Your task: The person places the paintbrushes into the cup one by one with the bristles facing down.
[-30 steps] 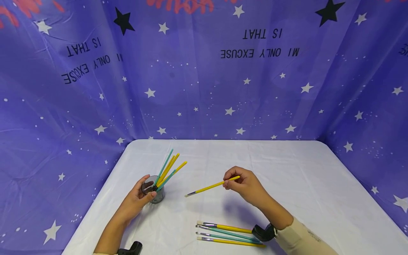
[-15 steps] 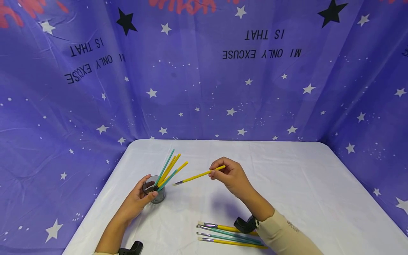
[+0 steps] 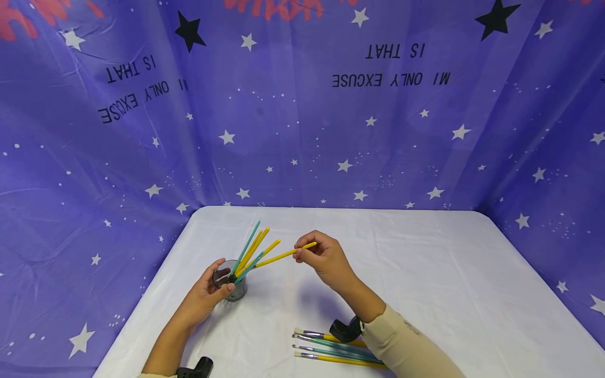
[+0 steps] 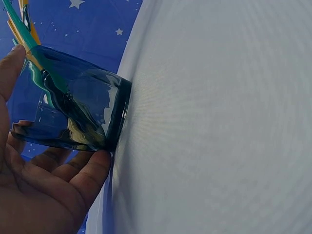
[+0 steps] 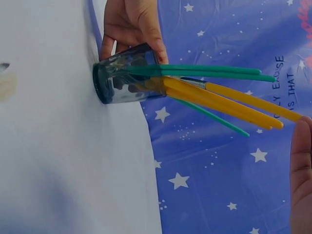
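A dark see-through glass [image 3: 238, 290] stands on the left part of the table, with several green and yellow paintbrushes [image 3: 249, 251] leaning in it, handles up. My left hand [image 3: 204, 294] holds the glass round its side, thumb near the rim; the left wrist view shows fingers under the glass wall [image 4: 87, 112]. Between thumb and fingers, my right hand [image 3: 326, 260] pinches a yellow paintbrush [image 3: 279, 257] near its handle end. That brush slants down to the left, its tip at the glass's mouth behind the other handles; in the right wrist view its metal collar [image 5: 192, 81] shows beside the rim.
Several yellow and green paintbrushes [image 3: 331, 349] lie side by side at the table's front, partly under the right forearm. A white cloth covers the table [image 3: 425, 273]. Purple star-printed curtains [image 3: 302, 131] stand behind and at both sides.
My right hand has moved left and slightly up, carrying the yellow paintbrush from open space to the glass's mouth. The left hand and glass have stayed in place.
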The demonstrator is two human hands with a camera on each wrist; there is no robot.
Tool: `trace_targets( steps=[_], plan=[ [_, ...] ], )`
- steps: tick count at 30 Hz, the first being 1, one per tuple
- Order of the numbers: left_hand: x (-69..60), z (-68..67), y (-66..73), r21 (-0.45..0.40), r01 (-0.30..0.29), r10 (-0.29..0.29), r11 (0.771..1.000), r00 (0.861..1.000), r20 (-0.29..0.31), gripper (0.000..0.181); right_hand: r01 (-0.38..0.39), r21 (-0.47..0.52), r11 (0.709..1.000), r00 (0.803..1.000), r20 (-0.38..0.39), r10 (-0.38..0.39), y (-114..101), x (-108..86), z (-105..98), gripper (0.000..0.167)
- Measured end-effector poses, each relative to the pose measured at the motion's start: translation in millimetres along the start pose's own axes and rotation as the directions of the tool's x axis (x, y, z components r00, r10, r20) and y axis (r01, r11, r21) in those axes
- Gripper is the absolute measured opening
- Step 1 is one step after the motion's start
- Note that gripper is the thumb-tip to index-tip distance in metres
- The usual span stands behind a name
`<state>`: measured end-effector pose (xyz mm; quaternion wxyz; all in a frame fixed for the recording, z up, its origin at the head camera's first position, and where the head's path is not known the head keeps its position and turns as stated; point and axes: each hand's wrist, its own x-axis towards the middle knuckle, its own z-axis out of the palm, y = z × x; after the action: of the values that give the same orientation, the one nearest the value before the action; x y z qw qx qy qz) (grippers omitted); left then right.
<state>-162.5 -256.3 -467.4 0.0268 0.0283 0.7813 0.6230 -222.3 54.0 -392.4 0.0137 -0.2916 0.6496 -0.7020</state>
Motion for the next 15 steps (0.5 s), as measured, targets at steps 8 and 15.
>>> trace_targets(
  steps=[8,15],
  plan=[
    [-0.7,-0.2,-0.8,-0.009,0.004,-0.004,1.0,1.0,0.005,0.077,-0.06,-0.006,0.998,0.997,0.052,0.06,8.7,9.0,14.7,0.01],
    [-0.5,-0.2,0.3,-0.018,0.009,-0.009,1.0,1.0,0.009,0.079,-0.05,0.015,0.999,0.994,0.094,0.048,15.8,16.3,28.0,0.013]
  ],
)
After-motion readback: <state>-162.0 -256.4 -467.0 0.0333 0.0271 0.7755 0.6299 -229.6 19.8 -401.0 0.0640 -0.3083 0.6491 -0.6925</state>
